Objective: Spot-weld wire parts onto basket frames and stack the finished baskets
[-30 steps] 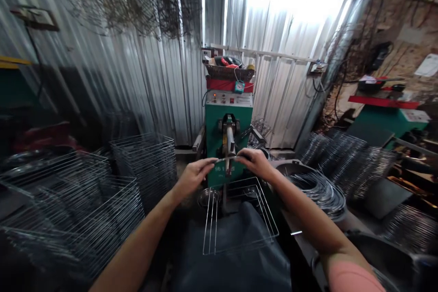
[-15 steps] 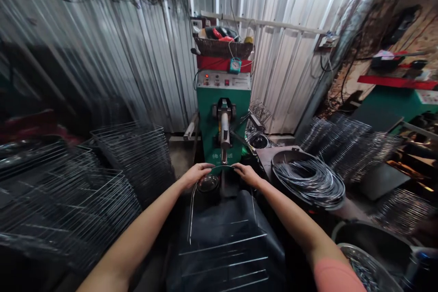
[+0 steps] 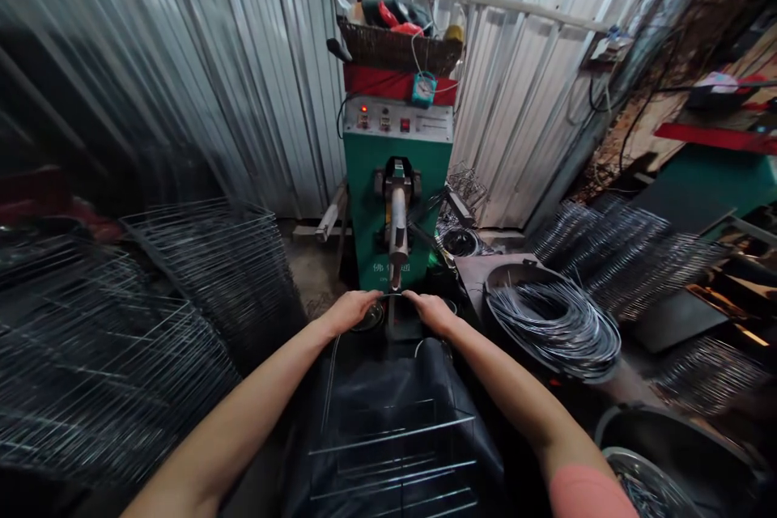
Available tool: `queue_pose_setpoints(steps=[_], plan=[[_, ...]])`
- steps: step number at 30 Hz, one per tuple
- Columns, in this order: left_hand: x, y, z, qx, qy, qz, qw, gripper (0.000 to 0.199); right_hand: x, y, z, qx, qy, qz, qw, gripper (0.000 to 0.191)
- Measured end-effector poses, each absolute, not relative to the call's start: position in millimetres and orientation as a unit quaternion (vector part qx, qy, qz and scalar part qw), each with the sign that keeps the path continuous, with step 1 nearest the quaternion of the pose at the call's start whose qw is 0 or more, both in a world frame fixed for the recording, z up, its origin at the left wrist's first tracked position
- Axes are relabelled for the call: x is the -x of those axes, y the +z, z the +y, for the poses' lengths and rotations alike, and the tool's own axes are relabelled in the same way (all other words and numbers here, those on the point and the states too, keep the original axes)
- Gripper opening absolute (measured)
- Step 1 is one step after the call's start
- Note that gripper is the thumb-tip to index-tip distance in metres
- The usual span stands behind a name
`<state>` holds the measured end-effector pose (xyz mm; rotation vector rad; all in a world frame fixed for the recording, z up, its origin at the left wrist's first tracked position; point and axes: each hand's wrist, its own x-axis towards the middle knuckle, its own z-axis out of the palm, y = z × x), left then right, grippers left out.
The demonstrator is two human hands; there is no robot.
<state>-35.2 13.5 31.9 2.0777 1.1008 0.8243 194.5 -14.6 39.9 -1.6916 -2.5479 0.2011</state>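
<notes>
Head view: the left hand (image 3: pixel 349 312) and right hand (image 3: pixel 432 312) seem closed around a bent wire frame (image 3: pixel 329 372), though the grip is partly hidden, near the green machine (image 3: pixel 364 202). Stacked wire racks (image 3: pixel 151 324) stand left, and a wire coil (image 3: pixel 555 328) remains right.

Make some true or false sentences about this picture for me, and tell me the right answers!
1. The left hand and right hand hold a thin silver wire frame. True.
2. A tall green machine stands against a red brick wall. False: it stands against a silvery corrugated metal wall.
3. A round coil of shiny silver wire lies to the right of the hands. True.
4. The left hand grips a red hammer. False: it holds the wire frame.
5. A brown woven basket sits above the machine's control panel. True.
</notes>
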Motion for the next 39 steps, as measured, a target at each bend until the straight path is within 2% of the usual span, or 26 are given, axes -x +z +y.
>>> queue_pose_setpoints(steps=[19, 30, 39], plan=[[28.6, 30.7, 32.9, -0.822, 0.275, 0.41, 0.283, 0.021, -205.6, 29.2, 12.4, 0.55, 0.145, -0.813, 0.122, 0.033], [29.6, 23.4, 33.1, -0.837, 0.268, 0.408, 0.249, 0.02, -203.3, 34.1, 7.4, 0.557, 0.133, -0.813, 0.11, 0.032], [30.3, 23.9, 33.6, -0.86, 0.223, 0.407, 0.213, 0.026, -203.9, 31.7, 9.6, 0.571, 0.128, -0.809, 0.065, 0.036]])
